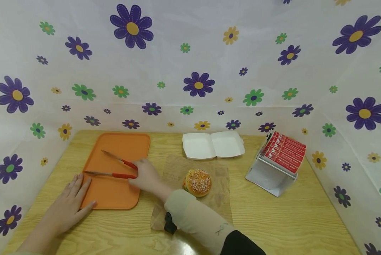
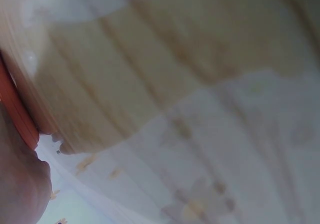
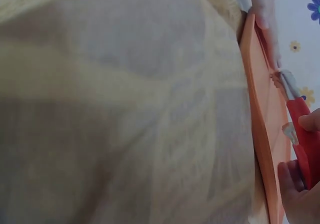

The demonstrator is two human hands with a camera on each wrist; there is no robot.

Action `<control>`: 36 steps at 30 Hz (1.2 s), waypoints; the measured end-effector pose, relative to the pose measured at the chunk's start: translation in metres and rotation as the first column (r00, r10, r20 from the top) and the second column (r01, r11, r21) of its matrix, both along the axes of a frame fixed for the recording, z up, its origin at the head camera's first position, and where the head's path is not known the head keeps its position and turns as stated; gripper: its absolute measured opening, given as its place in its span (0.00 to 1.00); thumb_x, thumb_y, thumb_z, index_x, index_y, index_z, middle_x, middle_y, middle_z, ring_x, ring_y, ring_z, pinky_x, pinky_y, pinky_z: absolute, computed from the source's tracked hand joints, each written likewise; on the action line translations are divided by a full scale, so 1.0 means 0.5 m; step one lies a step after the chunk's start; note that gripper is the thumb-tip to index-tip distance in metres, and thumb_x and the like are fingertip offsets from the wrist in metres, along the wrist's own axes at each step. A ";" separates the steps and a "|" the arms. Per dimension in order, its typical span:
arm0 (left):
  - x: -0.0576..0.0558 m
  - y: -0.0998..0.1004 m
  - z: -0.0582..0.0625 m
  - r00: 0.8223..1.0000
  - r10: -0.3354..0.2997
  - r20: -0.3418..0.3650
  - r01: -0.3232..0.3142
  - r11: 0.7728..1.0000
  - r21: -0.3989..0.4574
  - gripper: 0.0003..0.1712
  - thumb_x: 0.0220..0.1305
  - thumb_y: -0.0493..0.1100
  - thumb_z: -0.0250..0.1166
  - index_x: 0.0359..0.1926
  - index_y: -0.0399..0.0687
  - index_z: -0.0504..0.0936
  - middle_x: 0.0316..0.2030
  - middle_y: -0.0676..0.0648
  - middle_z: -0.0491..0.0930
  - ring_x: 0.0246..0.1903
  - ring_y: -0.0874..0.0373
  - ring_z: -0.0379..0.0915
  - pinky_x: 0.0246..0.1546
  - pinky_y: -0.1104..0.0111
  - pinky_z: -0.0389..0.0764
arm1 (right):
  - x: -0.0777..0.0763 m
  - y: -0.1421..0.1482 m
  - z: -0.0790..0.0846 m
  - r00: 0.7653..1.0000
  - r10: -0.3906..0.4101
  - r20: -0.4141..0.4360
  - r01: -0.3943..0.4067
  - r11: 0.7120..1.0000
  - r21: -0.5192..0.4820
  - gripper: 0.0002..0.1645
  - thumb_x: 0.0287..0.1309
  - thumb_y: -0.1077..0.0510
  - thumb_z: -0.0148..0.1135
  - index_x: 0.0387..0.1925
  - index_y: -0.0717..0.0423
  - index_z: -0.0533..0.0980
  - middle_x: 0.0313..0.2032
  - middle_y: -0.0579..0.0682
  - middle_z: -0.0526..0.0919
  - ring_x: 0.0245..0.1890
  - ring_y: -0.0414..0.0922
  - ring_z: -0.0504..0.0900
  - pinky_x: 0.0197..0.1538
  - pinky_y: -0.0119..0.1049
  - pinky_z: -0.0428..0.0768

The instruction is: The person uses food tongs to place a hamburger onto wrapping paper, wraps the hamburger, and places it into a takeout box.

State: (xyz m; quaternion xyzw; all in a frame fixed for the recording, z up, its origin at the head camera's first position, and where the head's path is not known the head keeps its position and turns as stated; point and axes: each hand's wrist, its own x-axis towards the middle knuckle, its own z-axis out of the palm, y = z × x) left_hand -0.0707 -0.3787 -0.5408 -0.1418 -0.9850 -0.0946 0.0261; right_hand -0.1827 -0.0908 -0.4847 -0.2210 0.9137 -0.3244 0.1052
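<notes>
- We judge the work partly done: the burger (image 1: 197, 182) looks put together, bun top on, and sits at the centre of the frame, just below the middle, on a sheet of brown paper (image 1: 217, 209).
- Yet to be done, as far as we can judge: the paper lies flat and unfolded around the burger, and the white box (image 1: 198, 146) above it stands open with nothing inside that we can see.
- The tongs (image 1: 123, 175) look to be the tool in hand; they are over the orange tray (image 1: 114, 200) at the left of the frame, their two ends apart. We cannot tell whether both ends touch the tray.
- The right hand (image 1: 147, 177) grips the tongs, fingers closed around the red handles.
- The left hand (image 1: 66, 203), lower left, has its fingers straight and resting on the tray's left edge, holding nothing.
- We count one burger, one paper, one box, one tray, one pair of tongs and, at the right of the table (image 1: 273, 223), one white stand (image 1: 267, 177).
- The stand bears several red-printed packs (image 1: 286, 152); they overlap, so we cannot count them surely.
</notes>
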 end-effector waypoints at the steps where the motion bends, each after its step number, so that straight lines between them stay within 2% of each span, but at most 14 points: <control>1: 0.000 0.001 0.000 1.000 -0.001 0.002 0.001 1.000 0.001 0.51 0.78 0.60 0.59 0.85 0.37 0.47 0.83 0.25 0.41 0.85 0.39 0.23 0.74 0.80 0.11 | 0.002 -0.003 -0.001 1.000 0.003 -0.014 -0.002 1.000 0.012 0.30 0.60 0.50 0.77 0.63 0.53 0.82 0.53 0.48 0.82 0.45 0.39 0.79 0.50 0.25 0.81; 5: 0.001 0.002 0.000 1.000 -0.001 -0.010 0.001 1.000 0.000 0.51 0.78 0.60 0.59 0.84 0.35 0.49 0.83 0.25 0.41 0.85 0.38 0.23 0.74 0.79 0.11 | 0.007 -0.009 -0.005 0.998 -0.007 -0.064 0.010 0.999 0.047 0.32 0.59 0.49 0.78 0.64 0.51 0.82 0.56 0.47 0.83 0.51 0.40 0.82 0.56 0.27 0.82; 10: 0.002 0.002 0.000 1.000 0.000 -0.016 0.000 1.000 -0.005 0.51 0.78 0.60 0.59 0.84 0.35 0.49 0.83 0.24 0.42 0.85 0.38 0.25 0.74 0.80 0.11 | 0.008 -0.011 -0.008 0.997 -0.024 -0.079 0.030 0.997 0.065 0.36 0.59 0.50 0.80 0.68 0.49 0.80 0.60 0.46 0.84 0.58 0.42 0.83 0.60 0.28 0.83; 19: 0.001 -0.001 -0.002 1.000 -0.007 -0.016 0.007 1.000 -0.013 0.51 0.77 0.61 0.59 0.85 0.37 0.48 0.83 0.25 0.43 0.86 0.40 0.23 0.75 0.79 0.11 | 0.005 -0.008 -0.011 0.995 0.016 -0.095 -0.006 0.995 0.096 0.36 0.59 0.50 0.81 0.68 0.49 0.80 0.58 0.45 0.85 0.56 0.40 0.83 0.59 0.26 0.83; 23: 0.000 -0.002 -0.004 1.000 -0.009 -0.025 0.009 1.000 -0.015 0.51 0.77 0.60 0.60 0.85 0.36 0.49 0.83 0.25 0.42 0.86 0.43 0.20 0.75 0.79 0.11 | 0.000 -0.001 -0.008 0.995 0.036 -0.093 -0.028 0.996 0.085 0.36 0.59 0.50 0.80 0.68 0.50 0.80 0.59 0.46 0.85 0.59 0.41 0.83 0.61 0.27 0.82; 29: 0.000 0.002 -0.003 0.999 -0.012 -0.032 0.011 1.000 -0.021 0.52 0.77 0.61 0.60 0.84 0.35 0.49 0.83 0.25 0.43 0.86 0.44 0.20 0.75 0.79 0.12 | -0.004 0.012 -0.005 0.999 0.035 -0.027 -0.034 0.999 0.021 0.35 0.61 0.52 0.79 0.68 0.51 0.79 0.62 0.47 0.85 0.61 0.41 0.83 0.64 0.28 0.81; 33: 0.001 0.001 -0.004 0.999 -0.006 -0.037 0.005 1.000 -0.022 0.53 0.77 0.61 0.60 0.85 0.36 0.48 0.82 0.25 0.44 0.86 0.43 0.21 0.76 0.78 0.12 | -0.008 0.022 0.001 0.999 0.027 0.020 -0.026 0.998 -0.059 0.33 0.62 0.55 0.78 0.68 0.54 0.79 0.62 0.49 0.85 0.60 0.43 0.84 0.62 0.27 0.82; 36: 0.001 0.000 -0.004 0.999 -0.006 -0.048 0.005 1.000 -0.024 0.53 0.76 0.61 0.61 0.85 0.37 0.48 0.82 0.25 0.46 0.86 0.46 0.20 0.76 0.77 0.12 | -0.010 0.032 0.009 0.999 0.024 0.047 -0.018 0.992 -0.124 0.32 0.64 0.58 0.76 0.68 0.56 0.79 0.61 0.51 0.85 0.60 0.45 0.85 0.61 0.27 0.83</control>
